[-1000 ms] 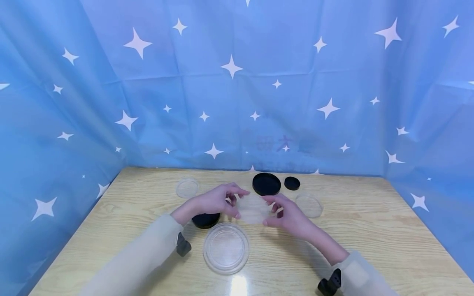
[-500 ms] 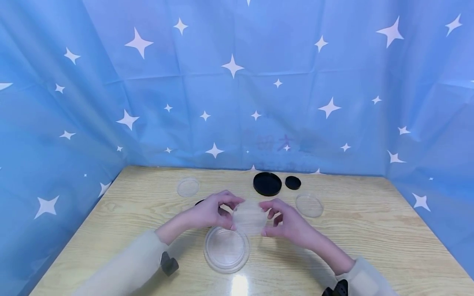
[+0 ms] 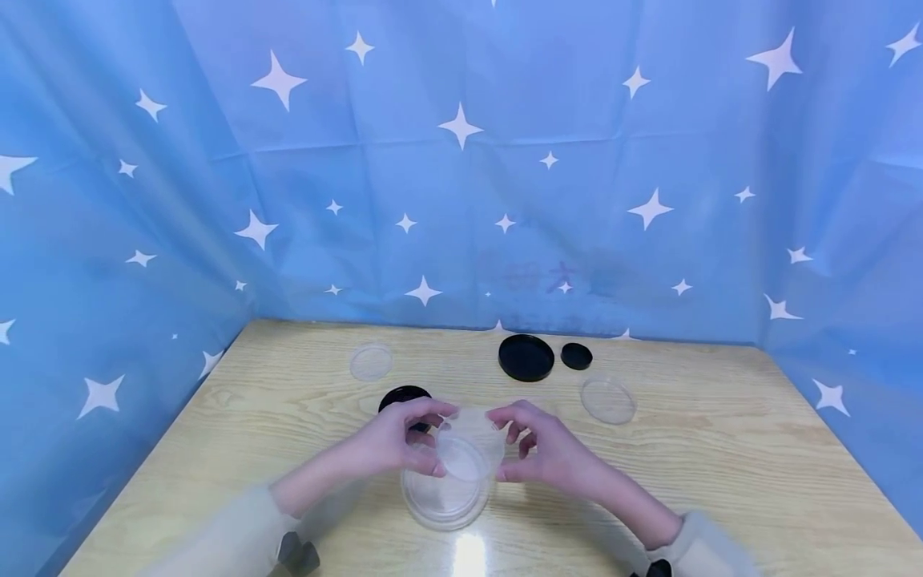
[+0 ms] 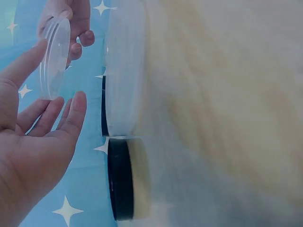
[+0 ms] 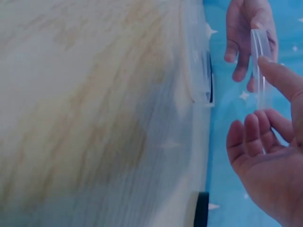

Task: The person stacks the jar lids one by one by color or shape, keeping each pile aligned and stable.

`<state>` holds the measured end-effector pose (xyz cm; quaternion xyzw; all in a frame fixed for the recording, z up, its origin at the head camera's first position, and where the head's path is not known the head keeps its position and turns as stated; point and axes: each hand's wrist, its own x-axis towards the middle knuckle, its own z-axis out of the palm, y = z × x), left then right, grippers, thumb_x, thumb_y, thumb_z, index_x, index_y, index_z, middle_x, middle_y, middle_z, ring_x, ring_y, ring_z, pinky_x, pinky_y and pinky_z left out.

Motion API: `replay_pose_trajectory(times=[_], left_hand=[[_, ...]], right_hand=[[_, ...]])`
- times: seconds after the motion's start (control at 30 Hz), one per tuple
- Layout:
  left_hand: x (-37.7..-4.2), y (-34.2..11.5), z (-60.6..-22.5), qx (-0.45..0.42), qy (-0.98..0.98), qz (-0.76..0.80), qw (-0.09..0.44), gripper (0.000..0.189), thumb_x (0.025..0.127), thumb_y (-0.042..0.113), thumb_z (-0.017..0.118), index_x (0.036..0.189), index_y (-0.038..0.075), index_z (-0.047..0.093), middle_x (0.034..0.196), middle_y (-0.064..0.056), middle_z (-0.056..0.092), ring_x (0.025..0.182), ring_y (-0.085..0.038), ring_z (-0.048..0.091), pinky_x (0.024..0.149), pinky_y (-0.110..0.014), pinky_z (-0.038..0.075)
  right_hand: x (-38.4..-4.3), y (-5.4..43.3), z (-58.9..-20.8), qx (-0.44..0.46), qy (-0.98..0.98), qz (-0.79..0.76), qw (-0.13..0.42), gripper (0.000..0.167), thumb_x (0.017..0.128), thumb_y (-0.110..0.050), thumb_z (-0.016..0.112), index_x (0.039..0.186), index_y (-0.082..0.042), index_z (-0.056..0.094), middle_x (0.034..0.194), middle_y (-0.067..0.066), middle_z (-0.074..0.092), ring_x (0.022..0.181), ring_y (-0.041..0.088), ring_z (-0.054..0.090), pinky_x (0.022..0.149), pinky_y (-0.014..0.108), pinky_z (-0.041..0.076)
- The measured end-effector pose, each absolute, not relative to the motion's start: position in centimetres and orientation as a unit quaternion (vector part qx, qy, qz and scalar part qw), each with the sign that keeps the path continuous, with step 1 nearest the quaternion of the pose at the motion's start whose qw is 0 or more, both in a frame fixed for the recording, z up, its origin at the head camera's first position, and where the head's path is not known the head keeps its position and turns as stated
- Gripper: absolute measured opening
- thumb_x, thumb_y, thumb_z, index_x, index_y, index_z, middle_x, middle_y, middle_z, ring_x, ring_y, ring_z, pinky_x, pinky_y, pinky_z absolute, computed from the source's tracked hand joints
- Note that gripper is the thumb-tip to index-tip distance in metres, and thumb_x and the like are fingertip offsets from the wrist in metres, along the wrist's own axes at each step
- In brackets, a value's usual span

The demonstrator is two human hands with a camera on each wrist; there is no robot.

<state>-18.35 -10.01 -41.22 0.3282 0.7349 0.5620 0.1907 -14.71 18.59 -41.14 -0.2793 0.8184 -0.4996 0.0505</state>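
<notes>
Both hands hold a translucent round plastic lid, raised over the back of a larger clear round container on the table. My left hand pinches its left edge between thumb and fingers; my right hand pinches the right edge. In the left wrist view the lid stands apart from the clear container. The right wrist view shows the lid nearly edge-on. Behind my left hand is a black round dish, partly hidden by the fingers.
Toward the back stand a large black round dish and a small black one. A clear disc lies back left, another clear disc right of my right hand. A starry blue curtain encloses the wooden table.
Both hands have brought the lid toward the person and slightly left, from behind the clear container to above it. The black dish behind my left hand shows more again.
</notes>
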Motion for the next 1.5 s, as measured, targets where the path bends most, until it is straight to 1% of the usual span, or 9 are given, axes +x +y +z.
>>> replay_pose_trajectory(times=[0.23,0.4,0.5,0.63,0.7,1.0,1.17,1.3,1.5], left_hand=[[-17.2,-11.0,-42.0,0.323,0.73,0.572,0.19,0.072,0.08,0.004,0.087,0.142,-0.01,0.052,0.142,-0.023,0.056,0.135,-0.036,0.051,0.108,-0.03,0.043],[-16.4,-11.7,-42.4,0.302,0.75,0.559,0.181,0.074,0.078,0.009,0.089,0.142,-0.005,0.055,0.141,-0.016,0.059,0.136,-0.031,0.051,0.11,-0.028,0.041],[-15.9,-12.1,-42.5,0.299,0.761,0.55,0.169,0.073,0.077,0.01,0.089,0.141,-0.004,0.056,0.14,-0.014,0.061,0.136,-0.033,0.051,0.111,-0.032,0.04],[-15.3,-12.6,-42.8,0.298,0.778,0.533,0.15,0.073,0.076,0.012,0.09,0.139,-0.002,0.058,0.139,-0.012,0.062,0.136,-0.035,0.051,0.112,-0.041,0.039],[-15.1,-12.8,-43.0,0.297,0.783,0.527,0.142,0.073,0.076,0.014,0.091,0.139,-0.001,0.059,0.139,-0.011,0.062,0.136,-0.035,0.051,0.112,-0.043,0.039],[-14.7,-13.2,-43.1,0.303,0.795,0.515,0.11,0.073,0.071,0.016,0.093,0.135,0.0,0.062,0.132,-0.007,0.062,0.13,-0.03,0.056,0.112,-0.039,0.041],[-14.6,-13.2,-43.2,0.303,0.815,0.484,0.102,0.074,0.071,0.021,0.094,0.135,0.003,0.063,0.133,-0.002,0.063,0.129,-0.026,0.055,0.112,-0.042,0.041],[-14.7,-13.1,-43.4,0.306,0.82,0.473,0.096,0.073,0.071,0.02,0.093,0.136,0.005,0.064,0.133,0.002,0.063,0.129,-0.024,0.054,0.113,-0.045,0.039],[-14.7,-12.4,-43.5,0.302,0.833,0.457,0.075,0.073,0.07,0.014,0.093,0.135,0.001,0.063,0.131,-0.002,0.063,0.126,-0.026,0.057,0.109,-0.047,0.044]], right_hand=[[-14.3,17.7,-41.4,-0.271,0.815,-0.505,0.083,0.061,0.078,-0.009,0.089,0.133,-0.001,0.063,0.115,0.011,0.059,0.094,0.023,0.054,0.075,0.031,0.054],[-14.2,17.0,-41.5,-0.256,0.823,-0.494,0.113,0.06,0.08,-0.011,0.089,0.134,-0.006,0.064,0.117,0.007,0.06,0.096,0.023,0.054,0.077,0.032,0.053],[-14.2,16.5,-41.6,-0.259,0.827,-0.485,0.121,0.06,0.08,-0.013,0.089,0.134,-0.009,0.064,0.116,0.004,0.06,0.097,0.023,0.054,0.078,0.032,0.053],[-14.3,16.0,-41.7,-0.272,0.827,-0.476,0.122,0.061,0.08,-0.013,0.089,0.135,-0.008,0.064,0.116,0.001,0.06,0.096,0.022,0.055,0.079,0.031,0.053],[-14.3,15.7,-41.8,-0.278,0.829,-0.47,0.122,0.062,0.079,-0.014,0.089,0.135,-0.007,0.063,0.116,0.001,0.06,0.096,0.021,0.056,0.079,0.03,0.053],[-14.3,15.1,-42.1,-0.282,0.839,-0.45,0.121,0.063,0.079,-0.016,0.09,0.135,-0.006,0.064,0.116,-0.004,0.06,0.093,0.015,0.055,0.073,0.029,0.053],[-14.2,15.2,-42.3,-0.283,0.842,-0.443,0.119,0.061,0.079,-0.015,0.089,0.134,-0.007,0.064,0.115,-0.005,0.06,0.088,0.014,0.055,0.07,0.028,0.052],[-14.2,15.3,-42.6,-0.286,0.845,-0.438,0.114,0.06,0.079,-0.014,0.089,0.134,-0.008,0.065,0.112,-0.006,0.06,0.082,0.012,0.056,0.068,0.026,0.051],[-14.3,15.6,-42.9,-0.288,0.846,-0.438,0.097,0.061,0.078,-0.009,0.088,0.134,-0.006,0.064,0.111,-0.003,0.061,0.083,0.013,0.055,0.068,0.025,0.051]])
